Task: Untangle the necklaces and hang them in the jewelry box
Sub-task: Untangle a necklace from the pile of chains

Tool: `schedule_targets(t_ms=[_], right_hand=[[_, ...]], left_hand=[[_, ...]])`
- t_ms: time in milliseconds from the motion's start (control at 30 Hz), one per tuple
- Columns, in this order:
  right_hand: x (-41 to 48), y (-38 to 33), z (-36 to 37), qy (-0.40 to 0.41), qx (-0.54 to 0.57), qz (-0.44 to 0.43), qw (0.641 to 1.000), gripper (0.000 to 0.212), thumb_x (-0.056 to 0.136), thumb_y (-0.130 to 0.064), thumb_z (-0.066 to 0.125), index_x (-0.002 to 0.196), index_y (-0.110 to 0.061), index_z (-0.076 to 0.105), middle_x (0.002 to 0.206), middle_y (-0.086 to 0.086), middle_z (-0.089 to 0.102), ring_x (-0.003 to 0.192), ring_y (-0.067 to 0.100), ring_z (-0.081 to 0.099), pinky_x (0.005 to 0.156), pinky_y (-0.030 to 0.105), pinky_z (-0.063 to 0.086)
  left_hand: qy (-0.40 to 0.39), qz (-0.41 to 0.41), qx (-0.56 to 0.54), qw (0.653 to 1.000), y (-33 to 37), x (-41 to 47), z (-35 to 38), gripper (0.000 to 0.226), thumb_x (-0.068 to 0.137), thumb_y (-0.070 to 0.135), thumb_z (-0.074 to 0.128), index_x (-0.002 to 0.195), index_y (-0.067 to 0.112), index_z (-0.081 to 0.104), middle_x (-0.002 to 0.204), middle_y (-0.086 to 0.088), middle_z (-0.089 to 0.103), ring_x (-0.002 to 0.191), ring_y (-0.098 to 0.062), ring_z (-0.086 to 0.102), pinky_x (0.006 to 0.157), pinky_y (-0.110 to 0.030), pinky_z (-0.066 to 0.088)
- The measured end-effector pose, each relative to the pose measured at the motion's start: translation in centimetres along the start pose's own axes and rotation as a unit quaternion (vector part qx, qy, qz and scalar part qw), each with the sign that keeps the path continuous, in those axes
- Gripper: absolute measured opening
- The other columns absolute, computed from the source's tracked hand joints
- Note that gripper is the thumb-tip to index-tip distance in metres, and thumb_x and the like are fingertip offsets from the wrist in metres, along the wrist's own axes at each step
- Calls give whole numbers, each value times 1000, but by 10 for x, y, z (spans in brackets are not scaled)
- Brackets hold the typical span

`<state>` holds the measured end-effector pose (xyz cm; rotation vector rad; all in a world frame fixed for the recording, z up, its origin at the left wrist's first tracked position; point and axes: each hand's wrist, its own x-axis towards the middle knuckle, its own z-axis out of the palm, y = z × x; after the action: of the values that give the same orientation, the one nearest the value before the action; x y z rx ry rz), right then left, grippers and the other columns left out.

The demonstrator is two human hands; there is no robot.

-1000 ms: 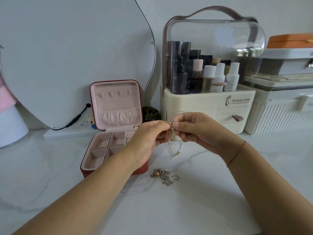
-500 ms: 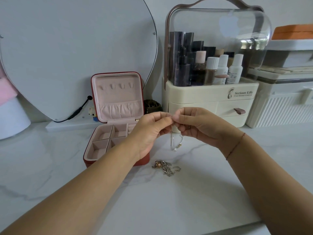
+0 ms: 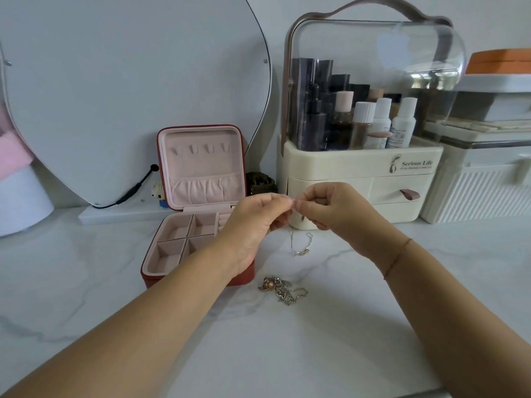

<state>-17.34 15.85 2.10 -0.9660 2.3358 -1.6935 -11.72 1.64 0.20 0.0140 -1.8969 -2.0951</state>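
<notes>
My left hand and my right hand meet in mid-air, each pinching the top of a thin silver necklace between thumb and fingertips. Its loop hangs below them, just above the marble top. A tangled heap of necklaces with a copper-coloured bead lies on the counter in front of my hands. The red jewelry box stands open to the left, with a pink lining, small hooks and a pocket in its raised lid, and divided compartments below. My left wrist covers the box's right front corner.
A cream cosmetics organizer with a clear dome and bottles stands right behind my hands. White storage cases sit at the right. A large mirror with a black cable leans at the back left. White marble countertop spreads in front.
My hands have lifted a little and drawn slightly apart, stretching a short run of chain between them; the hanging loop swings lower right. The view has tilted down a bit.
</notes>
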Motion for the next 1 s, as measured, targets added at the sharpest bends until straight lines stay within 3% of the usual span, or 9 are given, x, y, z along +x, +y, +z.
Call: schedule_targets(t_ms=[233,433,600,767,900,1000], right_hand=[[-2,-4,-3,-49,112,40,992,14,90,-2,57,77,-2,62,66,11,51,54,11,44,52,17,41],[0,-4,-1,-69,248,75,963,22,87,7,54,68,-4,56,73,14,50,57,11,49,57,16,45],[2,-2,0,-30,235,65,969,28,84,9,60,61,-7,61,66,13,52,55,11,47,56,17,43],[2,-2,1,-27,236,62,969,24,83,12,60,66,-6,61,59,7,51,51,10,45,51,16,41],[0,-1,4,-36,130,47,990,17,83,9,64,74,-5,61,56,6,54,49,11,45,52,18,42],[0,-1,3,-31,117,51,991,13,82,4,68,75,-5,62,59,8,55,52,13,45,55,20,41]], left_hand=[[-66,-26,24,997,0,2,-1,15,88,10,53,87,-1,64,70,-3,60,68,-11,54,71,-24,48],[-46,-26,52,997,-1,3,-1,15,90,6,50,89,-1,64,72,-5,58,66,-10,53,72,-24,48],[-21,-23,37,999,-1,3,-1,17,90,4,54,77,7,64,67,-2,57,62,-9,54,72,-24,49],[-22,-20,8,1000,2,1,-1,18,90,4,54,74,9,63,66,-2,58,61,-8,55,71,-25,49],[-20,-31,-5,999,4,1,1,21,91,8,49,73,5,60,65,-3,57,58,-8,55,71,-28,49],[-29,-35,-6,999,3,1,0,21,91,9,47,75,5,59,69,-5,58,62,-10,56,70,-26,50]])
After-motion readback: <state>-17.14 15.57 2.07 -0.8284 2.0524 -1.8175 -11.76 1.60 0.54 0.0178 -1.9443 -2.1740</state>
